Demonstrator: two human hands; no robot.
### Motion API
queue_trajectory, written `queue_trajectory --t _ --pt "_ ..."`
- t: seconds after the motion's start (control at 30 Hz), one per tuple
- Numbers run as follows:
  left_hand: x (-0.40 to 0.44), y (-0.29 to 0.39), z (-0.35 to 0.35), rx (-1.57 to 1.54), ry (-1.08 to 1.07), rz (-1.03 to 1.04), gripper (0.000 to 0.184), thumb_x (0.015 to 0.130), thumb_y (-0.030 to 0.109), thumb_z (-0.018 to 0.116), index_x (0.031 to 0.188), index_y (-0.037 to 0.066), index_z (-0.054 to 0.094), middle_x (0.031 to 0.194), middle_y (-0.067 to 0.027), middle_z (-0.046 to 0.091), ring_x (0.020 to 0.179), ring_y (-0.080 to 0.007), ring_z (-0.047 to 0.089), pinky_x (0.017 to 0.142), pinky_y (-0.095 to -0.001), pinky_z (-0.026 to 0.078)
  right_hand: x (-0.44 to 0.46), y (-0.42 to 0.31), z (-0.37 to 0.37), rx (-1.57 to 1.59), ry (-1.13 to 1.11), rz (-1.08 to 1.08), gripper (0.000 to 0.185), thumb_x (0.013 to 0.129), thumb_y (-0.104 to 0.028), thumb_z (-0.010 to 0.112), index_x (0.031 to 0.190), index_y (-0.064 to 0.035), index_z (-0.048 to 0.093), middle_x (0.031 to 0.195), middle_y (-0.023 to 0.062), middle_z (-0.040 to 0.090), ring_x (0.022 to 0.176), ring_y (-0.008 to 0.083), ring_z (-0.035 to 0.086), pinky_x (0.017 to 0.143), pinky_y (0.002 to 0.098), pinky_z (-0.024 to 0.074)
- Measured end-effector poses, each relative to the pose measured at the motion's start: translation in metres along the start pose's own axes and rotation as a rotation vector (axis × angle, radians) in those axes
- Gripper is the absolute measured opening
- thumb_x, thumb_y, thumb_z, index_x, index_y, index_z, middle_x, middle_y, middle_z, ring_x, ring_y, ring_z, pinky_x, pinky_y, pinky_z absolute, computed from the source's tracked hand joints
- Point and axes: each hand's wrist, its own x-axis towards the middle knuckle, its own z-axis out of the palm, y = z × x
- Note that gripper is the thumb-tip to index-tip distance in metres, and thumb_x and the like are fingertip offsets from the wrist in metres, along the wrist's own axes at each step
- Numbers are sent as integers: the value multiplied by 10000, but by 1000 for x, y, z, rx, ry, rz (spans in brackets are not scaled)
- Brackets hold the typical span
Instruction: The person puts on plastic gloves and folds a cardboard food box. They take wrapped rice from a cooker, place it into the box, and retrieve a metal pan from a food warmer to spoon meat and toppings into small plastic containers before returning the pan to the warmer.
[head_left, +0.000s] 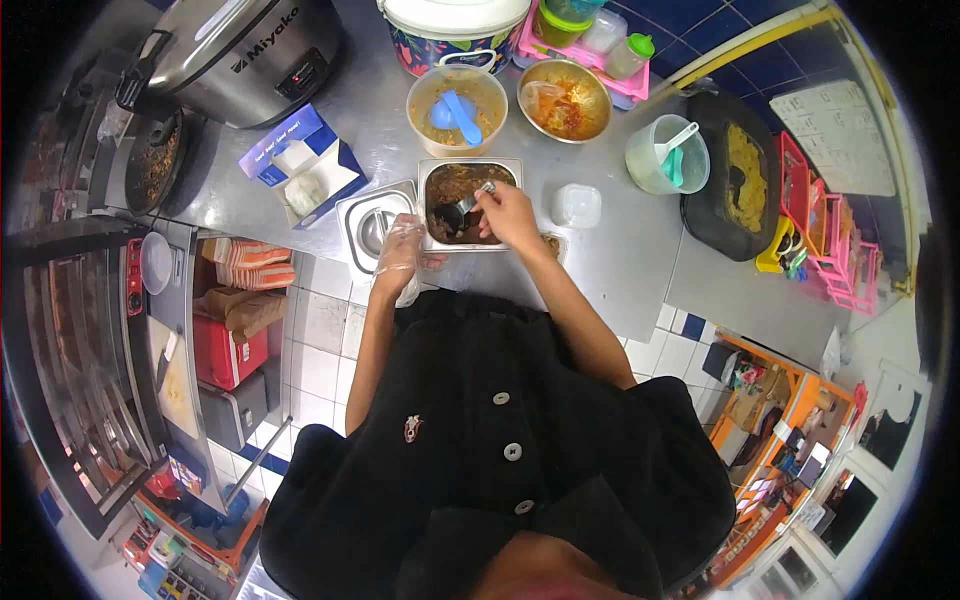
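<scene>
Head view: my right grip (508, 215) is clamped on a spoon (458, 212) in the steel pan (470, 162).
From that grip the spoon slants leftward and toward me; my plastic-covered left grip (402, 245), beside the lid (374, 230), is farther off, and whether it's closed I cannot tell.

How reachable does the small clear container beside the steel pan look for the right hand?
Probably yes: nothing visible stands between the right hand and the small clear container, though that hand holds a utensil and might need to put it down first.
</scene>
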Motion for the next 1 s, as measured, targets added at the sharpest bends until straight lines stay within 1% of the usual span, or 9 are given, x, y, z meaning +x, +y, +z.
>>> queue_trajectory --t 0.07,0.27,0.37,0.43,0.53,0.6,0.67,0.77,1.0 --pt "-1 1 -1 27 -29 -10 282 1091 231 508 1288 71 384 1123 -173 591 799 -390 756 638 -432 668 2 -1 -5 62 0 65 214 1054 -180 605 1019 28 645 902 102 733 591 111 626 493 284 581" --pt "-3 6 3 65 -10 -16 314 1081 213 507 1328 68 376 1130 -165 586 807 -392 755 634 -425 664 -2 5 -5 155 79 73 232 1049 -179 597 1005 39 665 833 90 739 553 128 664 467 296 553" --pt "-3 4 -1 74 -39 16 316 1078 220 526 1317 63 391 1143 -151 588 822 -391 753 641 -421 663 -13 -3 4 -92 18 -19 231 1036 -184 610 1017 38 670 810 168 741 615 268 718 552 414 588" --pt "-3 7 -1 80 -43 8 309 1077 226 534 1302 62 402 1132 -136 580 829 -386 750 648 -420 665 -13 -1 12 -429 194 -382 233 1020 -191 616 1007 36 670 832 264 718 742 447 712 695 538 576" --pt "-8 9 2 67 -35 2 296 1076 237 547 1276 61 420 1106 -112 565 836 -377 747 659 -420 668 -16 0 19 -550 62 -378 233 1006 -196 619 1012 31 667 893 328 679 855 553 647 805 607 524" --pt "-7 10 4 57 -34 8 290 1077 241 551 1266 60 427 1090 -103 557 836 -372 746 663 -421 669 -9 3 17 -562 92 -501 249 1018 -203 621 1009 44 651 853 291 708 741 471 705 686 547 568" --pt "-7 10 4 64 -47 45 286 1081 251 545 1264 65 428 1057 -88 538 844 -367 746 667 -425 671 -9 -10 11 -188 -11 -42 239 1027 -186 616 1009 51 645 826 205 737 613 316 727 540 437 580" --pt "-9 14 6 55 -34 10 273 1085 259 541 1247 68 431 1051 -83 531 831 -355 743 669 -424 672 5 9 3 -18 46 4 224 1034 -161 605 1001 58 642 810 115 737 546 176 696 455 327 561" --pt "-8 13 7 74 -9 4 243 1092 251 528 1225 71 433 1041 -80 523 820 -340 744 661 -408 671 -5 2 -15 177 92 79 216 1045 -157 601 1020 54 641 862 119 732 561 147 658 477 311 583"
